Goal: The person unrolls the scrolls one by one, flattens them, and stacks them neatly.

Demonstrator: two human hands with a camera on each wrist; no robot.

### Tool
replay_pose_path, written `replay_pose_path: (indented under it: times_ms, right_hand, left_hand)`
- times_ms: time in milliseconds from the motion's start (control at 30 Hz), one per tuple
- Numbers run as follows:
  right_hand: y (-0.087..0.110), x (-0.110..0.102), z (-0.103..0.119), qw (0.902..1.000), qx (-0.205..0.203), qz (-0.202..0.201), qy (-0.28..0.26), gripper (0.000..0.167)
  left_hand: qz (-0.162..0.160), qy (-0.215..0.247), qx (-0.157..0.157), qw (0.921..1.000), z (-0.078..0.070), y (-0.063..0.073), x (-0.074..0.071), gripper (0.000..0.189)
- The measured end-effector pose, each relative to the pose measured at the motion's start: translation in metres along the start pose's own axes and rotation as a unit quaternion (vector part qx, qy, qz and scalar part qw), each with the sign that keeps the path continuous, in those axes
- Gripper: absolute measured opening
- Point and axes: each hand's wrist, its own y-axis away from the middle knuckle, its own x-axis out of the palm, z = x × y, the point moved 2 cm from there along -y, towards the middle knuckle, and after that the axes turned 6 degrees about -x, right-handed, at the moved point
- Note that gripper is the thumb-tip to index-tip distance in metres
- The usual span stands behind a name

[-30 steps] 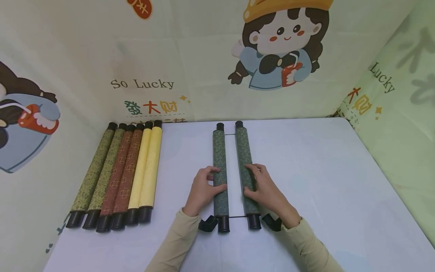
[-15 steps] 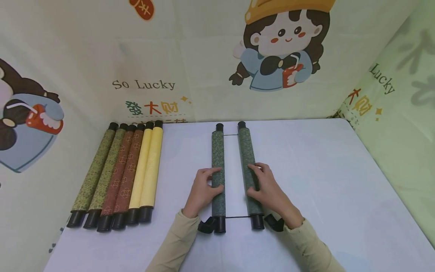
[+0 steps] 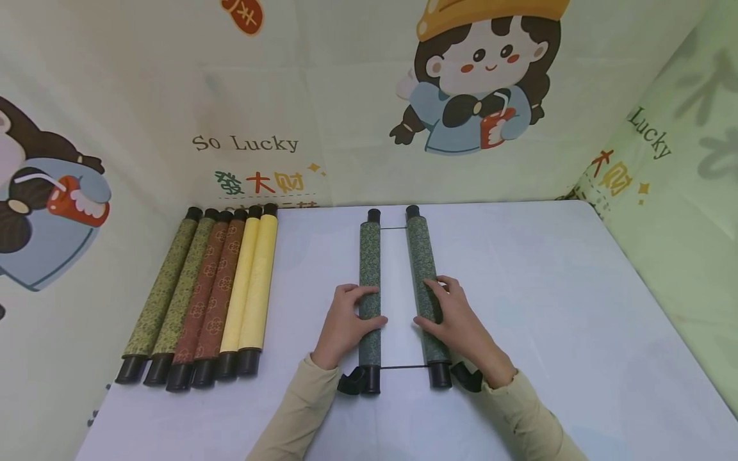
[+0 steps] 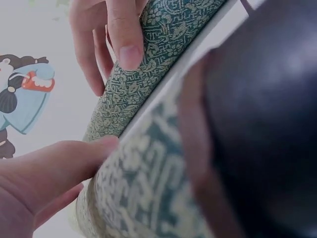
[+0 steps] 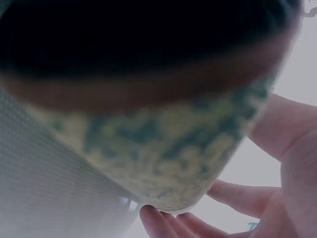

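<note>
A partly unrolled scroll lies on the table, its left roller [image 3: 370, 256] and right roller [image 3: 422, 256] covered in dark green patterned cloth with black end knobs. Between them stretches a narrow white sheet [image 3: 400, 294] with thin dark lines at its ends. My left hand [image 3: 346, 322] grips the left roller near its middle, thumb and fingertips over its top. On the right roller, my right hand [image 3: 458, 325] holds with thumb and fingers from the outer side. A green roller and its black knob [image 5: 138, 39] fill much of the right wrist view, largely hiding the hand's grip.
Left on the table [image 3: 548, 288] lie several rolled scrolls side by side: olive green [image 3: 164, 288], brownish red [image 3: 214, 294] and yellow [image 3: 259, 282]. Black wrist cameras [image 3: 466, 376] sit near the front knobs. Printed cloth [image 3: 346, 128] hangs behind the table.
The right roller has moved right with my right hand, and the left roller slightly left. The white strip between them is wider. The rolled scrolls stay in place.
</note>
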Motion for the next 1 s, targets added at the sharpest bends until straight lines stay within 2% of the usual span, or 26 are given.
replay_pose_path:
  times_ms: [100,467,1000]
  right_hand:
    - [0.0,0.0,0.0,1.0,0.002,-0.003,0.002,0.074]
    - [0.001,-0.002,-0.002,0.9999,0.015,-0.001,-0.006,0.071]
    - [0.001,-0.005,-0.009,0.9986,0.044,0.019,-0.021,0.073]
  left_hand:
    - [-0.005,-0.004,-0.001,1.0,0.0,0.0,0.0,0.05]
    - [-0.031,0.01,-0.023,0.9992,0.005,0.002,-0.008,0.048]
    - [-0.002,0.02,-0.028,0.9994,0.016,0.002,-0.02,0.054]
